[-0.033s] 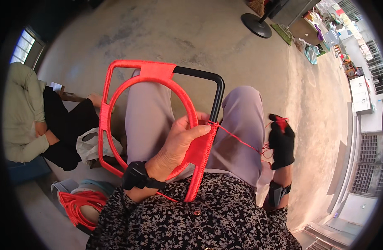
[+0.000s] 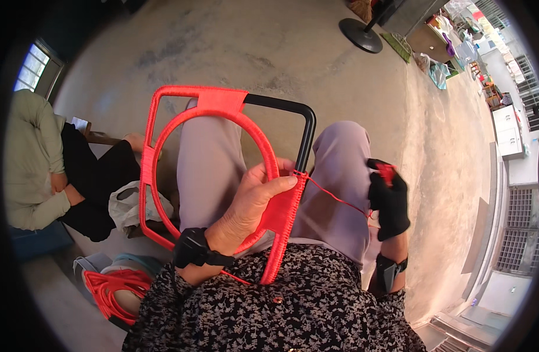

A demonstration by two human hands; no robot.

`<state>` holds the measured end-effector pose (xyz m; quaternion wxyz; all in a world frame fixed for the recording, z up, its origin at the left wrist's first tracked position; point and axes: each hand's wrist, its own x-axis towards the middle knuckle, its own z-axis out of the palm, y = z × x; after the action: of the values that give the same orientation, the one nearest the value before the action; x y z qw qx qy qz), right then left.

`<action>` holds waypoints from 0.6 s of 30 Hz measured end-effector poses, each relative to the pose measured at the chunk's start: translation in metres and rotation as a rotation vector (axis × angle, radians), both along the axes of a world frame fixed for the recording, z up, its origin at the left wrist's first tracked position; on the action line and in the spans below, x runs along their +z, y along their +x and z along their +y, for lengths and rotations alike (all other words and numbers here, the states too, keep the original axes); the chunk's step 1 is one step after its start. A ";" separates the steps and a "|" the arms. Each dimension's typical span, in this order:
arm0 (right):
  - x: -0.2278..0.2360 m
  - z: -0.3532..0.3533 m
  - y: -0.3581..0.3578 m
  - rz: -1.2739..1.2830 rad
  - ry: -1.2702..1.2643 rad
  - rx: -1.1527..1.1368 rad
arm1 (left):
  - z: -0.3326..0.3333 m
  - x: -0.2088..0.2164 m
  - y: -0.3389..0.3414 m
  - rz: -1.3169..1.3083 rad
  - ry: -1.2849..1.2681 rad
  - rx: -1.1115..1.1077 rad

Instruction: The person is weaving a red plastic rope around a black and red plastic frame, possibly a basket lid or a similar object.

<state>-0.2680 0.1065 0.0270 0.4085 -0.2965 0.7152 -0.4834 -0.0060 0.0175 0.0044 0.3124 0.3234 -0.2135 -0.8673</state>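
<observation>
A rectangular metal frame point(image 2: 307, 135) rests across my lap; red cord is wound round most of it, and one upper right corner shows bare black tube. A red-wrapped ring point(image 2: 181, 117) sits inside the frame, joined to it by red wrapped bands. My left hand point(image 2: 257, 193), bare, grips the frame's right side, thumb pressed on the red wrapping just below the black tube. From that spot a thin red cord point(image 2: 339, 199) runs right to my right hand point(image 2: 391, 202), which wears a black glove. Its fingers are closed round a red bit, seemingly the cord; motion blurs it.
At left a person point(image 2: 38, 158) sits with hands together. A white plastic bag point(image 2: 126, 205) lies near them. Lower left, a coil of red cord point(image 2: 114, 287) rests on a container. A round black stand base point(image 2: 361, 36) and a broom point(image 2: 396, 47) are at the upper right.
My right hand has shifted a little to the left, toward my knee, and the red cord hangs slightly differently. The left hand and the frame stay put.
</observation>
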 end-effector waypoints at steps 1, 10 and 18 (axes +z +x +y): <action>0.003 -0.004 0.016 -0.112 0.002 0.137 | 0.000 0.000 0.001 0.011 0.008 -0.006; 0.000 -0.039 0.076 0.033 -0.109 0.439 | 0.000 0.001 -0.002 0.006 0.006 0.013; 0.008 -0.044 0.069 0.142 -0.139 0.587 | -0.001 0.003 0.004 0.042 0.024 -0.023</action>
<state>-0.1991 0.0628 0.0352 0.4585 -0.5506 0.5909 -0.3707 -0.0025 0.0166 0.0070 0.3028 0.3065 -0.2004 -0.8799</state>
